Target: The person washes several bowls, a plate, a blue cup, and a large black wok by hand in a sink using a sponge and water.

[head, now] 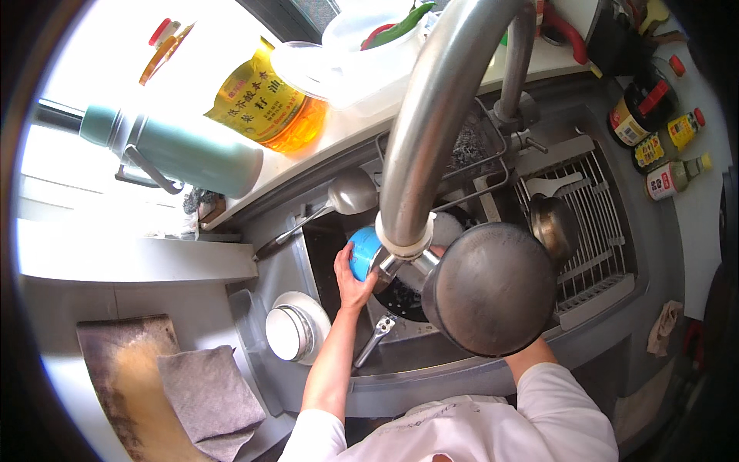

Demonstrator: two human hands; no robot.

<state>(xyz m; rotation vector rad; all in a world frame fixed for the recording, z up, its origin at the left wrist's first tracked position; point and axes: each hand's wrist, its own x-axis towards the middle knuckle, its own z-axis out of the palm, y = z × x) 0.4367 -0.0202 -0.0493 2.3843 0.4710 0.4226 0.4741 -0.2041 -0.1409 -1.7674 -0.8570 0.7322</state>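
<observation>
My left hand [353,284] grips a blue bowl [364,252], tilted on its side beneath the tap. The steel tap [430,115] arches in front of the sink and covers part of the bowl. A dark round pan or filter-like body [493,291] hides most of my right hand [439,252]; only a little skin shows by the tap's outlet, and what it holds cannot be told. Inside the sink lies a black frying pan [401,300] with suds or drops on it, its metal handle [375,341] pointing towards me. White bowls [288,332] are stacked on the left rim.
A ladle [352,192] lies across the sink's back left corner. On the right, a drying rack [597,231] holds a metal pot [554,228]. A teal thermos [190,156] and an oil bottle [271,104] stand on the ledge. A grey cloth [208,392] lies at left.
</observation>
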